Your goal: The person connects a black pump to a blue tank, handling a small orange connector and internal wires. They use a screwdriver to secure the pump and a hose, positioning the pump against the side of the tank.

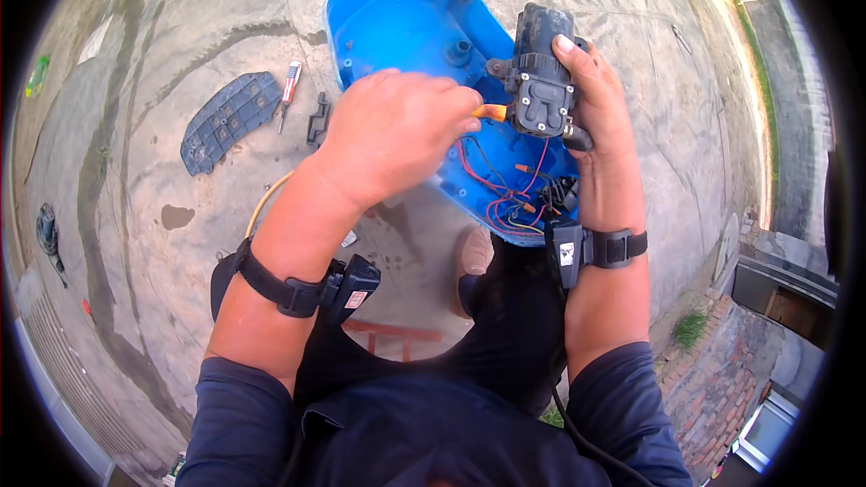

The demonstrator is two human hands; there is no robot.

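Note:
My right hand (603,99) grips a black pump (544,95) with a ribbed motor body, its thumb along the upper side. A black elbow fitting (577,137) sticks out at the pump's lower right. At the pump's left port is a yellow-orange hose (492,113), and my left hand (388,126), slightly blurred, is closed around it. More yellow hose (264,207) shows beyond my left forearm. Both hands are over an open blue plastic housing (379,41), which holds red and dark wires (510,185) with orange connectors. Part of the housing is hidden behind my hands.
On the concrete to the left lie a dark curved ribbed panel (230,122), a screwdriver (290,86) and a black bracket (317,117). A dark tool-like object (49,239) is at the far left. Brick paving (722,397) borders the lower right.

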